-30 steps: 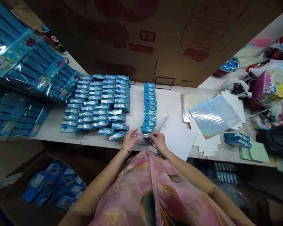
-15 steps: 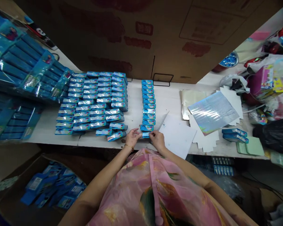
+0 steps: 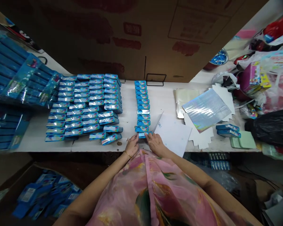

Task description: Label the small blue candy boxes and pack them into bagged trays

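Our left hand (image 3: 131,146) and right hand (image 3: 155,143) pinch a small blue box (image 3: 145,134) between them in a narrow grip, close to the table's front edge — just below the single column of boxes (image 3: 142,103). A bare strip of white table (image 3: 129,106) separates that column from the packed rows (image 3: 85,106); a white card sheet (image 3: 172,135) lies just right, and a brown carton wall (image 3: 132,40) closes the far side.

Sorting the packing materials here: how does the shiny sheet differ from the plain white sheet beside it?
The holographic sheet is glossy with rainbow tints, while the white paper sheet is matte and plain. The holographic sheet lies on die-cut white card; the white paper sheet overhangs the table's front edge. Both are flat, thin sheets.
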Demonstrator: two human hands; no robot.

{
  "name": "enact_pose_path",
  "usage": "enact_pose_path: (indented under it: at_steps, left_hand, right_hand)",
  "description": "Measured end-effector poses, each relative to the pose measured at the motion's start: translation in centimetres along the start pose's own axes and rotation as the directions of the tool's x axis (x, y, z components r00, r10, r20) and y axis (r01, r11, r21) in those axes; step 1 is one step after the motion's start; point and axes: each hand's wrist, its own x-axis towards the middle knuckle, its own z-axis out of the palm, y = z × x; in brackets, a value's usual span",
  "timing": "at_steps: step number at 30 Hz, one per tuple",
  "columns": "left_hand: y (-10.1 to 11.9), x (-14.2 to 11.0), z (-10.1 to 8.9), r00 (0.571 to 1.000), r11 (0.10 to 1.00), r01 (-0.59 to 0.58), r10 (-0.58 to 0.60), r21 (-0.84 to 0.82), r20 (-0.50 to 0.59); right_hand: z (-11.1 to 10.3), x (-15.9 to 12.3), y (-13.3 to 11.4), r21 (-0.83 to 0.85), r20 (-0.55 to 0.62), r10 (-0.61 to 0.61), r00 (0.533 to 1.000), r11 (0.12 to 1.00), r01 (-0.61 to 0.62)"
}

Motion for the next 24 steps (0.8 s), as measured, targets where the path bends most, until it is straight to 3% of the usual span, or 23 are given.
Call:
enact_pose_path:
  at_steps: [2,3,5,7,10,13,15,18,21,24]
  left_hand:
    - [0.0,0.0,0.0,1.0,0.999,0.019,-0.019,0.041,-0.006]
    - [0.0,-0.1,0.0,0.999,0.999,0.031,-0.03,0.045,-0.016]
    - [-0.3,-0.2,-0.4,0.998,0.997,0.054,-0.052,0.059,-0.036]
    - [-0.3,-0.5,-0.9,0.995,0.996,0.067,-0.062,0.059,-0.075]
    - [0.4,-0.7,-1.9,0.987,0.996,-0.034,0.046,0.082,-0.154]
    - [2.0,-0.2,-3.0,0.938,0.941,-0.245,0.291,0.235,-0.187]
    - [3.4,0.9,-3.6,0.889,0.856,-0.358,0.435,0.373,-0.145]
    - [5.6,3.6,-3.4,0.834,0.726,-0.455,0.551,0.515,-0.04]
    - [7.3,5.6,-2.0,0.807,0.613,-0.509,0.584,0.605,0.087]
    - [7.9,6.0,-0.6,0.8,0.516,-0.538,0.561,0.667,0.211]
  right_hand:
    - [-0.1,-0.1,1.2,0.118,-0.068,0.071,0.995,0.991,-0.063]
    - [-0.2,-0.2,1.9,0.203,-0.126,0.173,0.977,0.968,-0.145]
    - [-0.2,-0.2,3.4,0.393,-0.209,0.445,0.871,0.853,-0.342]
    - [-0.1,0.3,4.6,0.533,-0.168,0.631,0.757,0.704,-0.469]
    - [0.1,2.0,5.0,0.557,0.034,0.662,0.749,0.609,-0.565]
    - [-0.3,3.0,4.5,0.568,0.116,0.67,0.734,0.561,-0.602]
    - [-0.8,2.4,4.2,0.614,0.08,0.719,0.69,0.509,-0.603]
    - [-1.4,-0.4,3.8,0.675,0.011,0.808,0.589,0.429,-0.601]
    - [-1.4,-3.9,2.4,0.705,-0.072,0.866,0.495,0.395,-0.589]
    - [-0.9,-6.9,-0.2,0.75,-0.158,0.892,0.423,0.387,-0.537]
